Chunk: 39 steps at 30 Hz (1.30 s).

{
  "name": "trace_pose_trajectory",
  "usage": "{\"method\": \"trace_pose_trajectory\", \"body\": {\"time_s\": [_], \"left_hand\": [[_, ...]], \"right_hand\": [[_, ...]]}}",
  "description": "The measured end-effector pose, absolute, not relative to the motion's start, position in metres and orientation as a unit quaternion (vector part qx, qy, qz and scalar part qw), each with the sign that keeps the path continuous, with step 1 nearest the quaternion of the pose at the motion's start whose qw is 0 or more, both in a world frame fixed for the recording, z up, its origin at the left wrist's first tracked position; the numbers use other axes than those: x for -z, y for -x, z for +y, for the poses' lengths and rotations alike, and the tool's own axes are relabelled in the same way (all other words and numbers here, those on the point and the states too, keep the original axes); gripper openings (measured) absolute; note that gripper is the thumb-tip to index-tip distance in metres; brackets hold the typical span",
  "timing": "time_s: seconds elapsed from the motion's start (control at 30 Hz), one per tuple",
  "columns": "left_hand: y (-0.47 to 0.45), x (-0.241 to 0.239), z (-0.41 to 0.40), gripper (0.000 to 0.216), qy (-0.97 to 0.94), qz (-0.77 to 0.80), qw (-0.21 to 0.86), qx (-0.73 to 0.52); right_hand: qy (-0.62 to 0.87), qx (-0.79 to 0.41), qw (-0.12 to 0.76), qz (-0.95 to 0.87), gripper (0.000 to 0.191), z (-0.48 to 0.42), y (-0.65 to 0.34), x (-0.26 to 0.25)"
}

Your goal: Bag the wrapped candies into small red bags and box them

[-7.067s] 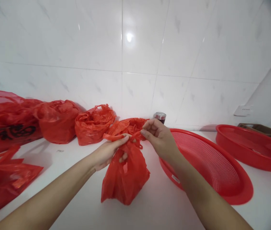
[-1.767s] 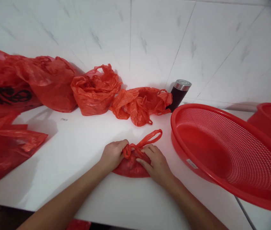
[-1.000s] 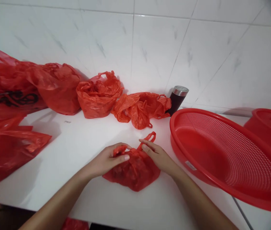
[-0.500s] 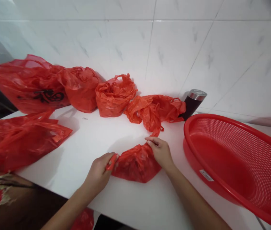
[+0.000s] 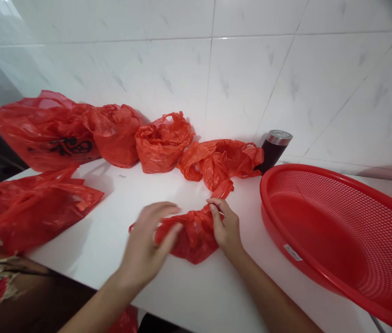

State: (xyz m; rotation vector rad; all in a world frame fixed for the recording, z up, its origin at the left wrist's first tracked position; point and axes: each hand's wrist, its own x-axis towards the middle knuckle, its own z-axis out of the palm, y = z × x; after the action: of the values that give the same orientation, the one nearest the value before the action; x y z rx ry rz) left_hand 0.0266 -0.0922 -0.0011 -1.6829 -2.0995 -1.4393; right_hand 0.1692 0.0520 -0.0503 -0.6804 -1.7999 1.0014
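Note:
A small red plastic bag (image 5: 196,240) with dark contents showing faintly through it rests on the white table (image 5: 230,296). At its right end my right hand (image 5: 226,226) pinches the gathered plastic between thumb and fingers, with a loose handle sticking up beyond. My left hand (image 5: 147,240) is at the bag's left side, thumb and fingers spread apart and slightly blurred. A bit of handle pokes out to the left behind it. What the bag contains cannot be made out.
Several red plastic bags (image 5: 161,148) line the tiled wall, one printed with black characters. Another red bag (image 5: 43,208) lies at the left table edge. A dark bottle with a metal lid (image 5: 275,150) stands behind a large red mesh basket (image 5: 293,259) on the right.
My left hand has let go of the bag's left handle and opened its fingers. My right hand keeps its pinch at the right end. The view has shifted slightly.

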Motion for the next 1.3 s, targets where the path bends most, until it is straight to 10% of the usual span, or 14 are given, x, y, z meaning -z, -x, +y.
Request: {"method": "trace_pose_trajectory", "body": {"time_s": [0.13,0.3,0.77,1.07,1.3], "left_hand": [[-0.045,0.014,-0.066,0.028,0.633,-0.705,-0.084,0.308],[-0.015,-0.008,-0.075,0.021,0.533,-0.720,-0.171,0.409],[0.063,-0.015,-0.137,0.044,0.380,-0.845,0.278,0.253],[-0.048,0.058,-0.061,0.028,0.647,-0.697,0.012,0.309],[-0.058,0.094,-0.039,0.030,0.714,-0.603,-0.002,0.356]], "right_hand": [[0.241,-0.441,0.509,-0.699,0.021,0.042,-0.173,0.044],[0.288,-0.493,0.530,-0.627,0.036,0.045,-0.176,0.044],[0.310,-0.453,0.480,-0.685,0.021,0.043,-0.167,0.055],[0.062,-0.126,0.486,-0.863,0.032,0.000,-0.256,-0.028],[0.599,0.130,0.405,-0.678,0.026,0.118,-0.491,-0.049]]}}
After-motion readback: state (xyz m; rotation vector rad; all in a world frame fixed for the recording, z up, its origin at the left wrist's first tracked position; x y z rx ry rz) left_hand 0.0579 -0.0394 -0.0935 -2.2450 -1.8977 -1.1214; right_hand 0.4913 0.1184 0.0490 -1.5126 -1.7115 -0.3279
